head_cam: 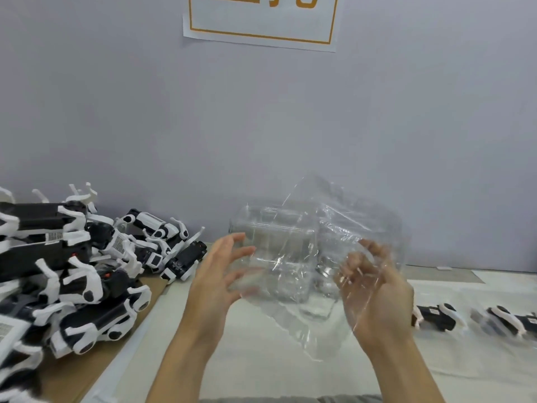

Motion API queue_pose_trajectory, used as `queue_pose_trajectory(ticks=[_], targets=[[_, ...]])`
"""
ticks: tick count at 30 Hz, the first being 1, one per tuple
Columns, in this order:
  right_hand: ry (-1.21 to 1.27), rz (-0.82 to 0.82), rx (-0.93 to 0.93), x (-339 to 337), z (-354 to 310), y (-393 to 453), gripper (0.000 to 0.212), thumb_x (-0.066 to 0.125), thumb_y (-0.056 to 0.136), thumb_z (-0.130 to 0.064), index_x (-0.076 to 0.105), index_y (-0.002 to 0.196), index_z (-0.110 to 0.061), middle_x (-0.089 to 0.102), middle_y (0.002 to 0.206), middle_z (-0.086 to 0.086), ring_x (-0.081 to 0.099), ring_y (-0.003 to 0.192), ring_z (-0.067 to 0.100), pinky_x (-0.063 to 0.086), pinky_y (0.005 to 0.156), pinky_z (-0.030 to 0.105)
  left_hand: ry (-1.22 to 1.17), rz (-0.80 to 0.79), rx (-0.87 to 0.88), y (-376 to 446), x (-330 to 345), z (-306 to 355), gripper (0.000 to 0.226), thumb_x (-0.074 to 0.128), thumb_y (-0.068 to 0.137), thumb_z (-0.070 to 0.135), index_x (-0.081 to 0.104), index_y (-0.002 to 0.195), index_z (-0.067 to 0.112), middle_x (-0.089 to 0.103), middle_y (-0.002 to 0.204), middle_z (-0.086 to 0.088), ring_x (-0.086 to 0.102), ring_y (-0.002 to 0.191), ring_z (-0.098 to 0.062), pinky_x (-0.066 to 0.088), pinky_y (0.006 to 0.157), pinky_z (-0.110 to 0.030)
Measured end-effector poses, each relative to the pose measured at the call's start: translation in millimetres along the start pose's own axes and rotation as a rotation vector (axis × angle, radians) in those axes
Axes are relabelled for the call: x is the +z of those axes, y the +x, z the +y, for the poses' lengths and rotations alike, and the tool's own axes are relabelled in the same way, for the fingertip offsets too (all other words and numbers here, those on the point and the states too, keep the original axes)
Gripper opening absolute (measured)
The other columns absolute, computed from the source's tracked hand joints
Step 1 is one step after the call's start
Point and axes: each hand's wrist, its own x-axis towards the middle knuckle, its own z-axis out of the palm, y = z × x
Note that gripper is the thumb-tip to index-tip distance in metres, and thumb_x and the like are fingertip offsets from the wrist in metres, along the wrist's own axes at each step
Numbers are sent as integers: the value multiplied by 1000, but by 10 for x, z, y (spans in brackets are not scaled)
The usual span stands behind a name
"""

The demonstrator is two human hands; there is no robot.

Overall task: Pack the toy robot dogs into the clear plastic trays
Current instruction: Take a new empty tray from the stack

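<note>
Both hands raised above the pale worktop (261, 359), near its middle. Right hand (374, 292): fingers curled, pinching a crumpled clear plastic tray (293, 257) held up off the surface, its far edge close to the grey wall (145, 112). Left hand (218, 274): fingers spread and relaxed, tips at the tray's left edge; firm contact cannot be told. Heap of black-and-white toy robot dogs (72, 271) on a brown cardboard sheet (96, 370) at the left, spilling toward the worktop's left margin. Two more black-and-white toy dogs (436, 315) lie at the right, blurred. Open surface lies between the forearms. White paper sign with an orange border (261, 21) on the wall above.
</note>
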Motion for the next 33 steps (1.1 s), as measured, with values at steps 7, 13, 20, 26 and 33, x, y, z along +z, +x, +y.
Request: queue_pose_trajectory(ticks=[7,13,20,26,33], targets=[[48,-74,132,-97,231,-39,29,48,99,-35,71,89,-20,57,76,1,56,70,17,47,75,32,580,-71,148,6,-17,-78,26,57,100,24,66,111,46,72,104,20,68,96,-2,56,83,-30],[-245,-306,121,-178,272,-38,37,66,81,-57,76,95,-24,69,92,5,65,86,19,47,78,33,400,204,111,77,-8,-277,31,46,105,10,71,100,28,76,101,5,74,93,-15,58,72,-30],[-477,-442,7,-246,124,95,56,84,62,-62,75,107,-29,72,98,-3,65,92,15,53,81,28,356,146,21,89,-39,-283,29,49,102,8,70,106,26,76,104,6,71,102,-12,54,84,-32],[-958,-562,-65,-79,-210,56,38,90,64,-44,76,99,-38,68,80,-8,62,74,19,53,68,24,297,447,51,168,-388,-117,34,40,92,0,69,94,18,76,100,-9,69,90,-23,50,74,-34],[-1561,-703,234,177,144,-61,26,89,71,-33,74,86,-48,65,83,-14,56,60,-2,41,53,13,531,478,44,227,-525,-179,35,44,94,2,71,89,23,74,93,0,68,86,-18,50,72,-34]])
